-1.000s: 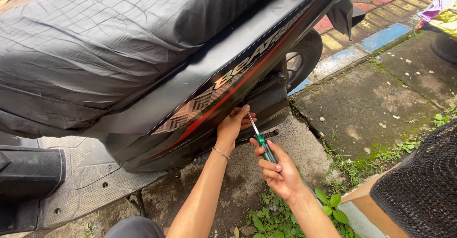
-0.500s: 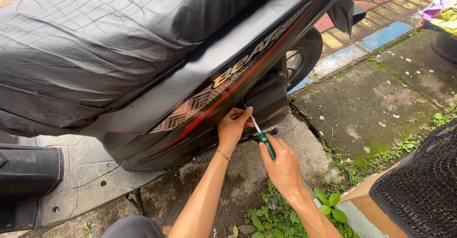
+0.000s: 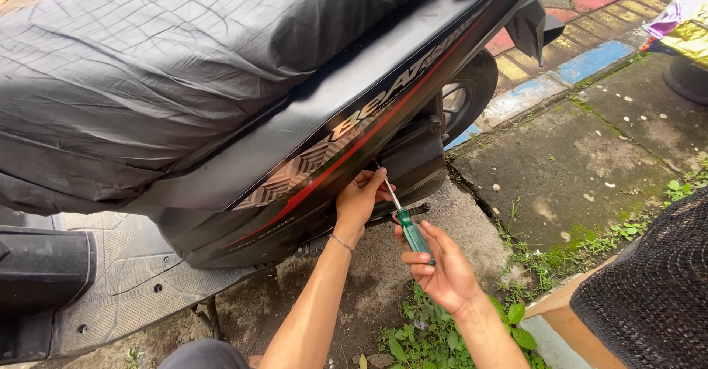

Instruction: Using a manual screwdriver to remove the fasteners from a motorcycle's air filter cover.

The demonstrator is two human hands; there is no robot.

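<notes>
A black scooter fills the upper left, its side panel point(image 3: 310, 170) striped red and silver under a wrinkled black seat point(image 3: 169, 66). My left hand point(image 3: 360, 201) presses against the lower edge of that panel, fingers curled at the spot where the tool tip meets it. My right hand point(image 3: 441, 269) grips the green handle of a screwdriver point(image 3: 407, 225), whose metal shaft points up and left into the gap under the panel. A thin bracelet circles my left wrist.
The scooter's rear wheel point(image 3: 464, 96) stands by a painted kerb point(image 3: 546, 81). A grey footboard point(image 3: 118, 280) lies at lower left. Cracked concrete and weeds point(image 3: 516, 317) spread to the right. A dark woven object point(image 3: 656, 295) sits at lower right.
My right hand has shifted the screwdriver slightly, keeping its tip under the panel by my left hand. The view has tilted a little; the scooter has not moved.
</notes>
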